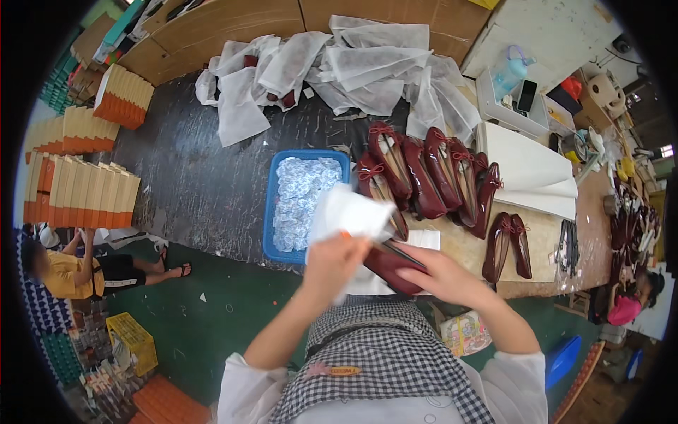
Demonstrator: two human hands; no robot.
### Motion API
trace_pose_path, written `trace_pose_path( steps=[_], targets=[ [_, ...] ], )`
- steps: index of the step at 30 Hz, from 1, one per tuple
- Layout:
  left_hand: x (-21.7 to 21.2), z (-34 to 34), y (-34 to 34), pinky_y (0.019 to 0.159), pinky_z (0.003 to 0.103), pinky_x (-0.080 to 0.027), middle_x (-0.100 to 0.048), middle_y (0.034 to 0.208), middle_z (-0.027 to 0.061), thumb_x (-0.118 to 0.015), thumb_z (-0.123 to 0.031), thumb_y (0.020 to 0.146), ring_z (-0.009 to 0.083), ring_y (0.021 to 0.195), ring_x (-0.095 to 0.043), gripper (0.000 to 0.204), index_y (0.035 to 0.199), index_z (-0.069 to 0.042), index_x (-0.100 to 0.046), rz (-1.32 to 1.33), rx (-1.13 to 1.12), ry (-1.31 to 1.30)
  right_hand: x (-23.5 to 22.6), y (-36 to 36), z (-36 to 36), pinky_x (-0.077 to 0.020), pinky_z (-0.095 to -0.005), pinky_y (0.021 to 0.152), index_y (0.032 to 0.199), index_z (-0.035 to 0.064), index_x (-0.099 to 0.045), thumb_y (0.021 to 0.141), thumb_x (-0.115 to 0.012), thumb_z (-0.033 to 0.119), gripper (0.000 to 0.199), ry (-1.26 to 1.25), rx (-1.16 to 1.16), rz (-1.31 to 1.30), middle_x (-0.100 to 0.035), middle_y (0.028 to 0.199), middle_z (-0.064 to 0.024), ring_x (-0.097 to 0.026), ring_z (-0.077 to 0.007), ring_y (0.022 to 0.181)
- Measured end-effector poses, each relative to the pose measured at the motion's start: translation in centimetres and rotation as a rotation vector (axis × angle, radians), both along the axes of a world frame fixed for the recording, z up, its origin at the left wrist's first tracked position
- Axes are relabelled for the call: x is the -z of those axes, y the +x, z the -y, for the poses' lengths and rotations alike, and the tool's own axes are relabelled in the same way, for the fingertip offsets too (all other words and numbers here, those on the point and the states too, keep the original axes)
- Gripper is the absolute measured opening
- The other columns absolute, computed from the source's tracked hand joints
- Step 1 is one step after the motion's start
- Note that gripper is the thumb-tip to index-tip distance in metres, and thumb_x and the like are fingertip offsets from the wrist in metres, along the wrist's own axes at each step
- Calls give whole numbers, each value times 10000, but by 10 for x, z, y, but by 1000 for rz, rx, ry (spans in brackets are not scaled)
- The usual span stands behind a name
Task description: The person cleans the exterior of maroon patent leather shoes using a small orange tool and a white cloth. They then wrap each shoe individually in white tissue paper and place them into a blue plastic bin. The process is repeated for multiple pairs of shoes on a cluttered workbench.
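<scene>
My right hand (446,274) grips a shiny dark red ballet flat (393,270) at the table's front edge, thumb along its side. My left hand (332,263) is closed on a white sheet (350,215), paper or thin cloth, blurred and held up beside the shoe's opening. Something small and orange shows at the left fingertips; I cannot make out what it is. Just beyond the left hand is a blue basket (269,205) full of small clear-and-blue packets (300,191). Several more dark red flats with bows (426,185) lean together past my right hand, and a pair (498,247) stands to their right.
White pouches (378,67), some with red shoes inside, lie along the back. Stacked cartons (88,191) stand at left. A white stack of sheets (530,166) and a white bin with a bottle (510,74) are at right. Two other people (78,272) are at the sides.
</scene>
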State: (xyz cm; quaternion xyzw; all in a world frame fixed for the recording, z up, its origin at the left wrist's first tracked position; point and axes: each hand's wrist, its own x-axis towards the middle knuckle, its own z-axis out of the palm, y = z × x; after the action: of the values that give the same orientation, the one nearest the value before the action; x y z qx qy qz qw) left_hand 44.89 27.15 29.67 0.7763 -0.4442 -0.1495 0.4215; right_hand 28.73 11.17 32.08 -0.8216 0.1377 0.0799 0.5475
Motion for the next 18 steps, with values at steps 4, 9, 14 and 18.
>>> trace_pose_path(
  steps=[4, 9, 14, 18],
  targets=[
    [-22, -50, 20, 501, 308, -411, -545, 616, 70, -609, -70, 824, 143, 540, -538, 113, 744, 10, -620, -61, -214, -106, 67, 126, -50, -488, -304, 847, 1207, -21, -510, 911, -548, 146, 342, 675, 348, 295, -630, 1030, -84, -599, -163, 971],
    [-28, -99, 77, 520, 218, -358, -536, 634, -21, -546, -103, 910, 46, 593, -463, 247, 734, 58, -610, -298, -662, -258, 36, 206, -123, -481, -253, 705, 1065, 7, -617, 846, -668, 227, 316, 587, 82, 501, -637, 924, -78, -574, -86, 806],
    [2, -109, 85, 528, 190, -339, -551, 677, -36, -546, -113, 915, 12, 612, -442, 220, 815, 57, -644, -574, -676, -279, 66, 141, -56, -447, -301, 598, 803, 28, -653, 782, -697, 197, 176, 57, 191, 248, -621, 717, -60, -567, -137, 627],
    [4, -98, 88, 528, 194, -345, -556, 675, -36, -581, -87, 887, 21, 612, -449, 180, 817, 67, -641, -462, -504, -177, 120, 92, 49, -462, -396, 728, 817, 66, -674, 741, -676, 148, 112, -978, 541, 250, -587, 937, -86, -546, -305, 871]
  ],
)
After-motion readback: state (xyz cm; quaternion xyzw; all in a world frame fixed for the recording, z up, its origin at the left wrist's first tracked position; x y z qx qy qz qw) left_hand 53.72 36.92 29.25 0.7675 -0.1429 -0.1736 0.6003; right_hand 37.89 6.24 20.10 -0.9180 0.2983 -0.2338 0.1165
